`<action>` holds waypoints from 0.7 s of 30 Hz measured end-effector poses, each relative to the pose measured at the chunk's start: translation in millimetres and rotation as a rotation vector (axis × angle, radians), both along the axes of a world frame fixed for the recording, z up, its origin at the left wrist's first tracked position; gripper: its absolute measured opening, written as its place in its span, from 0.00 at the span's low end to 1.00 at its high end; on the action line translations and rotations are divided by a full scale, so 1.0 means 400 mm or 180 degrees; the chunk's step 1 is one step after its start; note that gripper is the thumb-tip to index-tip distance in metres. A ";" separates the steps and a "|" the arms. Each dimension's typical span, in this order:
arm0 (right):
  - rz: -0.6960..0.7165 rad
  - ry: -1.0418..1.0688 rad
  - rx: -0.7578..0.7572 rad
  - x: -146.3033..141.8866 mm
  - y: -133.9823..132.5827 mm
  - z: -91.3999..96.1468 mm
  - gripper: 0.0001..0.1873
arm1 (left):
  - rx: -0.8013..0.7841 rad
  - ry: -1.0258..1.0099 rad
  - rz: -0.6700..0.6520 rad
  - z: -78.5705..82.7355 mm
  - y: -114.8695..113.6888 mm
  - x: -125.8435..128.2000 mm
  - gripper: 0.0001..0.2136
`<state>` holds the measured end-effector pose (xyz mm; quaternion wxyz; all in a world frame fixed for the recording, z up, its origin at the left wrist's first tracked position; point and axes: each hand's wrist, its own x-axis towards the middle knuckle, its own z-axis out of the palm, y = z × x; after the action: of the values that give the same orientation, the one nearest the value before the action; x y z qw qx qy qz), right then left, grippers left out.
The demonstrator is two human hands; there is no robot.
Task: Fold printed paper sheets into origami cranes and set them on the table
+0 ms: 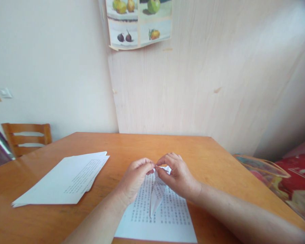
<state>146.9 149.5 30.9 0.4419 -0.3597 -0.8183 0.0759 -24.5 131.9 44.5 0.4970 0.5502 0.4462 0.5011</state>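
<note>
A folded piece of printed paper point(157, 196), narrowing to a point toward me, is held above a flat printed sheet point(183, 228). My left hand point(138, 178) pinches its far end between thumb and forefinger. From the other side my right hand point(179, 176) also pinches that end, its fingertips touching those of the left. A small white folded corner shows under the right hand's fingers. The exact fold between the fingertips is hidden.
A stack of printed sheets point(66, 179) lies at the left on the wooden table point(147, 144). Behind it at the far left stands a wooden chair point(27, 135). A fruit poster point(139, 23) hangs on the wall. Red fabric point(300, 176) and bags lie beyond the table's right edge.
</note>
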 end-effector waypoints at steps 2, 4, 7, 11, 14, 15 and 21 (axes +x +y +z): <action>-0.0002 0.0002 -0.0016 -0.001 0.000 0.000 0.02 | 0.0008 -0.0005 0.0006 -0.001 0.000 0.000 0.09; -0.0001 0.0011 -0.0025 -0.002 -0.001 0.000 0.02 | -0.0001 -0.0035 -0.0002 -0.002 -0.001 0.000 0.09; -0.0015 0.0026 -0.0009 -0.004 -0.001 -0.001 0.03 | -0.0073 -0.0048 -0.0029 -0.004 0.000 -0.001 0.09; -0.0015 0.0012 0.0010 -0.005 -0.001 -0.003 0.04 | -0.0119 0.0011 0.0007 -0.009 0.003 -0.001 0.09; -0.0012 0.0027 -0.0005 -0.005 -0.001 -0.003 0.03 | -0.0097 0.0001 0.0032 -0.010 0.003 0.000 0.09; -0.0016 0.0042 -0.0008 -0.005 -0.001 -0.003 0.03 | -0.0097 -0.0007 0.0034 -0.009 0.003 0.000 0.09; -0.0024 0.0074 -0.0069 -0.005 -0.003 -0.003 0.03 | -0.0037 0.0053 0.0058 -0.005 0.000 0.002 0.09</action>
<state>144.8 148.5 29.9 0.4477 -0.3667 -0.8109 0.0873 -23.6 132.0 42.6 0.4919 0.5474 0.4583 0.4984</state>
